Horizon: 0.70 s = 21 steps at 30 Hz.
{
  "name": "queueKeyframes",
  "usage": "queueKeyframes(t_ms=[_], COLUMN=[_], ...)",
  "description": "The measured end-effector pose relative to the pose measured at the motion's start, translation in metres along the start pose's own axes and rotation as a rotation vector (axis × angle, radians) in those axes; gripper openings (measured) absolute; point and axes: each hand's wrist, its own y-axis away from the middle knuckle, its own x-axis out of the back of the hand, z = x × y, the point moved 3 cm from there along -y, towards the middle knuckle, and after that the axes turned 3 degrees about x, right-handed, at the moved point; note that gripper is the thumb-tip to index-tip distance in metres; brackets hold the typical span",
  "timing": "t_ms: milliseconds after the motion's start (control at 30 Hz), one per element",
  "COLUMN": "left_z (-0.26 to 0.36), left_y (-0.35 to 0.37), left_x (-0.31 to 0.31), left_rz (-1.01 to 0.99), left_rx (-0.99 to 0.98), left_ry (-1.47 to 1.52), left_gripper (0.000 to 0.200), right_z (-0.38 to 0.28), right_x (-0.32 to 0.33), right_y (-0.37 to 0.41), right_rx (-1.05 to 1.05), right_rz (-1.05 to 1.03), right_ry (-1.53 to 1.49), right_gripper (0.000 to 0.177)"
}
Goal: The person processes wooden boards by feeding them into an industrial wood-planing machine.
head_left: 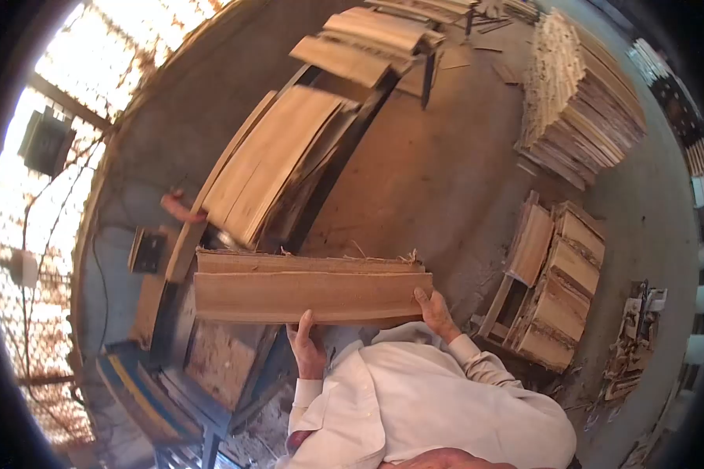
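I hold wooden boards level in front of my chest, at least two, one behind the other. The back board has a ragged, splintered upper edge. My left hand grips the lower edge near the middle, its thumb pointing up on the face. At the right end my right hand is closed around the boards, thumb on the front. The fingers behind the wood are hidden. Just beyond the boards, a stack of planks lies on a long bench.
A co-worker's hand touches the bench's left side. A blue metal machine frame stands at the lower left. To the right are a short board stack, a tall board stack and scrap wood on the floor.
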Motion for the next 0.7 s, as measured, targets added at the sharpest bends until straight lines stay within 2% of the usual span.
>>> queueKeyframes(t_ms=[67,100,133,233,300,367,467,567,700], left_z=[-0.007,-0.011,-0.015,-0.030,-0.043,-0.065,-0.087,-0.109,-0.128], left_y=[-0.019,-0.029,-0.039,-0.072,-0.092,-0.114,-0.146,-0.185,-0.243], left_x=[-0.066,-0.096,-0.126,-0.204,-0.241,-0.277,-0.322,-0.367,-0.444], left_rz=[-0.039,-0.057,-0.107,-0.240,-0.280,-0.302,-0.360,-0.394,-0.422], left_rx=[-0.009,-0.015,-0.010,0.031,0.090,0.105,0.164,0.241,0.299], left_ry=[-0.114,-0.167,-0.183,-0.217,-0.245,-0.261,-0.270,-0.297,-0.423], left_gripper=[0.046,0.046,0.047,0.049,0.051,0.053,0.055,0.056,0.059], right_z=[0.001,0.017,0.048,0.072,0.067,0.042,-0.010,0.002,0.011], right_x=[0.041,0.058,0.076,0.115,0.142,0.168,0.199,0.222,0.264], right_y=[-0.020,-0.030,-0.042,-0.063,-0.076,-0.084,-0.099,-0.131,-0.193], right_rx=[-0.085,-0.081,-0.077,0.030,-0.018,-0.207,-0.226,-0.153,-0.235], right_rz=[0.032,0.032,0.033,0.193,0.315,0.419,0.494,0.604,0.708], right_ry=[-0.078,0.018,0.121,0.111,0.018,-0.071,-0.171,-0.188,-0.198], right_gripper=[0.071,0.072,0.073,0.075,0.070,0.059,0.060,0.062,0.072])
